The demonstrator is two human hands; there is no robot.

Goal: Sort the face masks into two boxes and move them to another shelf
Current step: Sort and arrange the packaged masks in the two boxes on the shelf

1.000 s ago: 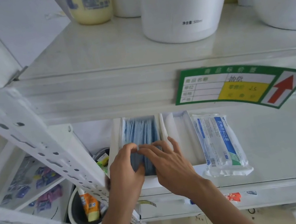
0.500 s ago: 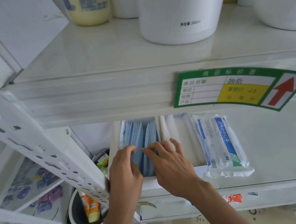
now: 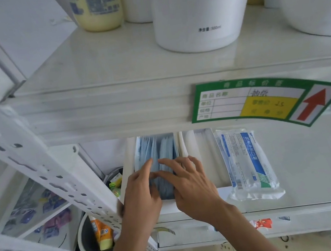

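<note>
Two white boxes stand side by side on the lower shelf. The left box (image 3: 128, 175) is packed with upright blue face masks (image 3: 160, 147). The right box (image 3: 182, 144) holds white masks (image 3: 204, 154). My left hand (image 3: 141, 193) and my right hand (image 3: 188, 183) reach into the left box, their straight fingers pressing on the tops of the blue masks. A clear sealed pack of masks (image 3: 246, 162) with a blue label lies flat just right of the boxes.
The upper shelf (image 3: 92, 71) overhangs the boxes' far ends; it carries a body lotion tub (image 3: 201, 10) and a yellow bottle (image 3: 97, 8). A green price tag (image 3: 264, 100) hangs on its front edge. A perforated upright (image 3: 43, 165) stands left, with a round tub of tubes (image 3: 100, 238) below.
Both hands stay in the left box. Their fingers have spread a little and shifted over the blue masks, which now lean more to the left with a gap in the stack.
</note>
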